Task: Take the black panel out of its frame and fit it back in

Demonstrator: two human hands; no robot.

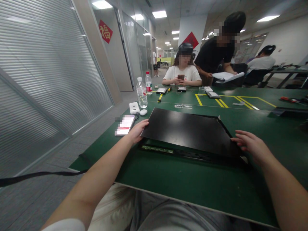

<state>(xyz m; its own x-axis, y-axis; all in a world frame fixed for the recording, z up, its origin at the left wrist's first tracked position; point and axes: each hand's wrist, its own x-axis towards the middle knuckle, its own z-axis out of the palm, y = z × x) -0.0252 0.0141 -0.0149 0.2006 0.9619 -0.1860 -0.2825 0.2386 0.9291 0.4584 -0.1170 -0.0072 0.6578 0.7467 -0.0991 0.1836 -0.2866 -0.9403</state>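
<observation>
A large black flat panel [190,130] lies tilted on the green table [192,183], its near edge raised off a dark frame with a green circuit strip [157,149] beneath. My left hand [137,130] grips the panel's near left corner, fingers curled under the edge. On the near right corner my right hand [250,144] rests with its fingers curled on the edge.
A phone [125,125] with a lit screen lies left of the panel. Behind it stand a white charger [134,107], a white mouse-like object [143,112] and two water bottles [141,93]. Across the table, one person sits with a phone and another stands with papers.
</observation>
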